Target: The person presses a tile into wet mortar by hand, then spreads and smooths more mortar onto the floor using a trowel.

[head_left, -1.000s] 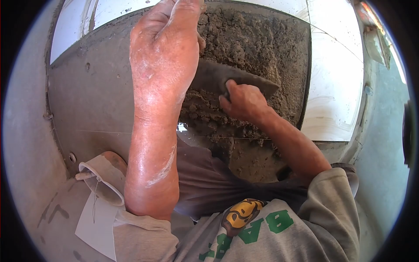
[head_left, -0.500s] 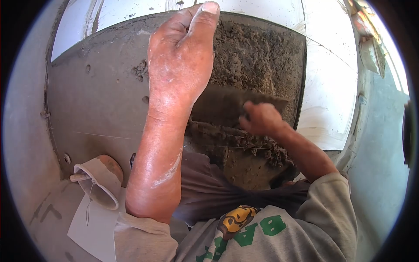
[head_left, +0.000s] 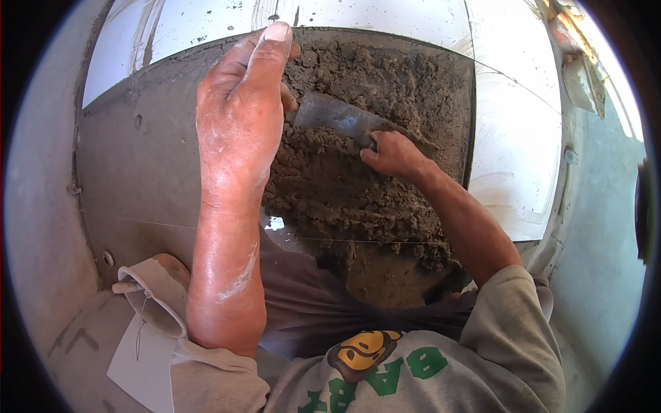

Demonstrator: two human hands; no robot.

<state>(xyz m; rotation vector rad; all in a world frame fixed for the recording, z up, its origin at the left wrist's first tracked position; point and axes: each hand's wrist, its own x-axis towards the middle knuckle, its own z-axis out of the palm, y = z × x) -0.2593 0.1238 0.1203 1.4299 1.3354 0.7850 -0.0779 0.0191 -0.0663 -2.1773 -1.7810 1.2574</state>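
My right hand (head_left: pixel 397 154) is closed round the handle of a plastering trowel (head_left: pixel 332 114). Its flat rectangular metal blade lies against rough brown mortar (head_left: pixel 385 79) and points left. My left hand (head_left: pixel 237 110) is raised close to the camera, above the left edge of the mortar. Its thumb is stretched out and the fingers are loosely bent, apart from one another. Nothing shows in that hand, though its palm side is mostly hidden. The left forearm covers part of the floor.
White tiles (head_left: pixel 513 151) border the mortar at the top and right. Smooth grey floor (head_left: pixel 144 172) extends left. A thin string (head_left: pixel 330 239) crosses the front. At lower left stands a bucket-like container (head_left: pixel 155 289) with a wooden handle, beside a white sheet (head_left: pixel 141 365).
The trowel has moved up and left over the mortar, and its blade is now tilted. My left hand has shifted left and slightly down, with more of its fingers showing.
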